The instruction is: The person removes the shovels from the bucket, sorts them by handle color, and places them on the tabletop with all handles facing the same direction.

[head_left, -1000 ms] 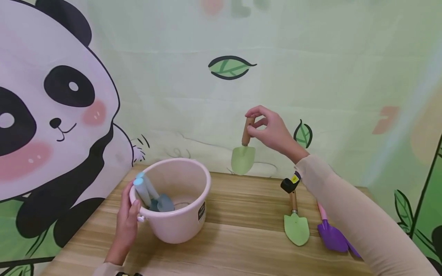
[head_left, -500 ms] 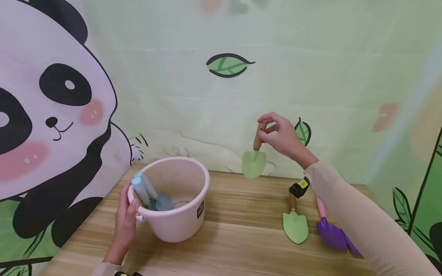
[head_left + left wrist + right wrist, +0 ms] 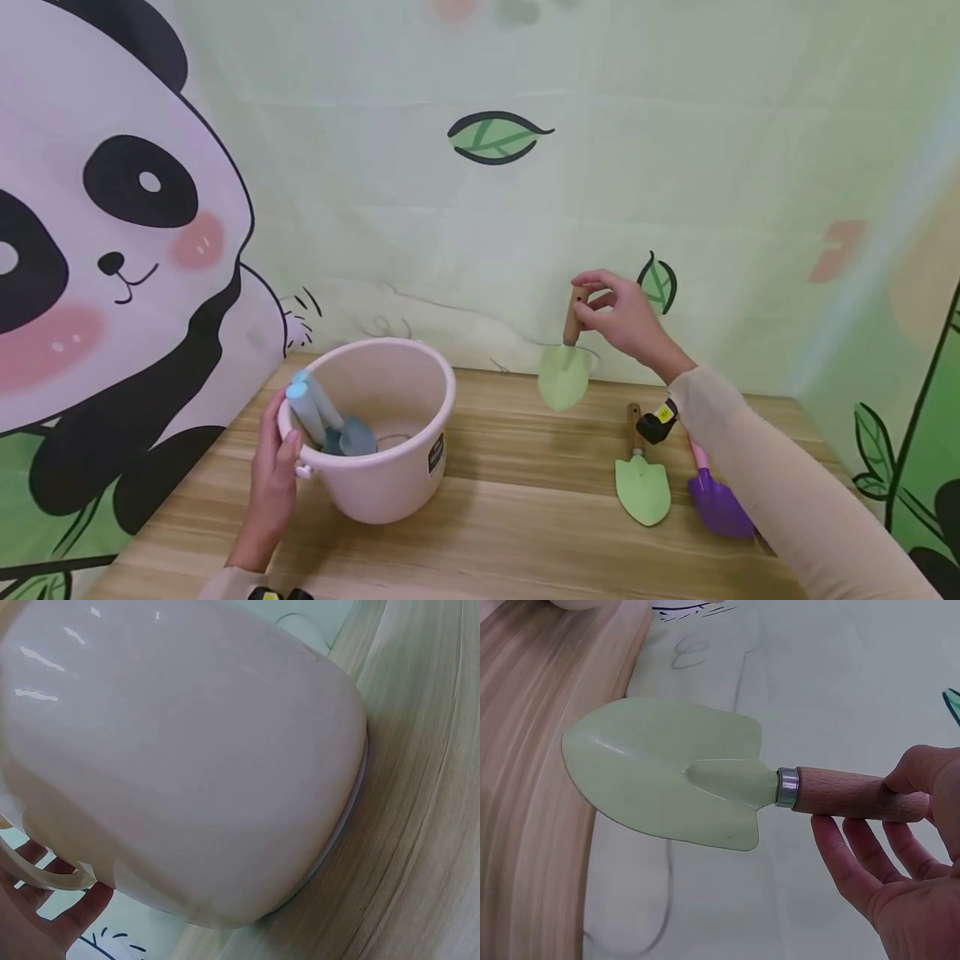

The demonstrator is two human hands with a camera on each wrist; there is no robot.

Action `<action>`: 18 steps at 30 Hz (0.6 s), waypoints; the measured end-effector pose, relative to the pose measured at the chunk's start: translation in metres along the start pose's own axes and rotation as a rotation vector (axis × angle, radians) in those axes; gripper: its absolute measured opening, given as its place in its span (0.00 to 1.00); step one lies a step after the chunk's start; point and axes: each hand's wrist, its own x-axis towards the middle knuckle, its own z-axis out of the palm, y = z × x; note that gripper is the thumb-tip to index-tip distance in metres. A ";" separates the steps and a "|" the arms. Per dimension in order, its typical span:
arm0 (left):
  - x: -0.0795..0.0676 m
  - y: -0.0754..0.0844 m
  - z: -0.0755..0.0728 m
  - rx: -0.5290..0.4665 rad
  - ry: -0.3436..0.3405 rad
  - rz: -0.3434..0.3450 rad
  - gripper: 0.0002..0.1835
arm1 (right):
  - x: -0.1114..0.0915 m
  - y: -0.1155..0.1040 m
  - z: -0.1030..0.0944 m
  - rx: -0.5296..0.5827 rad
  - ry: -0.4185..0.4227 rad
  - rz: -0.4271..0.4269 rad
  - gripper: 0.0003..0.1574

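A pale pink bucket (image 3: 375, 492) stands upright on the wooden table, and my left hand (image 3: 272, 492) grips its left rim. In the left wrist view that hand's fingers (image 3: 79, 911) curl at the bucket's edge. Two trowels with pale blue handles (image 3: 306, 410) lean inside the bucket near this hand. To the bucket's right, my right hand (image 3: 626, 321) pinches a light green trowel (image 3: 564, 377) by the end of its wooden handle (image 3: 855, 793). Its blade points down in the head view, in the air above the table's back edge.
Another green trowel (image 3: 642, 493) lies on the table (image 3: 517, 533) below my right wrist. Beside it is a purple shovel (image 3: 720, 507) with a pink handle, partly hidden by my right sleeve (image 3: 787, 492). A printed panda backdrop (image 3: 360, 167) rises right behind the table.
My right hand has moved right and downward with the green trowel, away from the bucket. My sleeve now covers more of the purple things. The left hand has stayed on the bucket.
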 end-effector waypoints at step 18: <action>-0.001 0.000 0.001 -0.006 -0.006 0.002 0.31 | -0.018 0.055 0.021 0.082 -0.041 0.158 0.26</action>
